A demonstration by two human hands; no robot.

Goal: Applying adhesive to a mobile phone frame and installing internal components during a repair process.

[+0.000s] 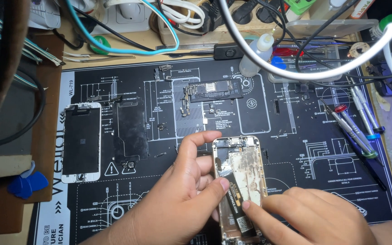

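The left hand cupped the opened phone shell at six o'clock on the black printed mat, its thumb pressed on a dark, glossy strip inside while the fingers wrapped the metal edge. The right hand came in from five o'clock, forefinger tip laid on the same strip, other fingers curled loosely. The shell's floor looked patchy with pale, crusted glue. At nine o'clock lay a white-framed screen and a thin dark plate; at twelve, a slim circuit board; at three, slender metal screwdrivers.
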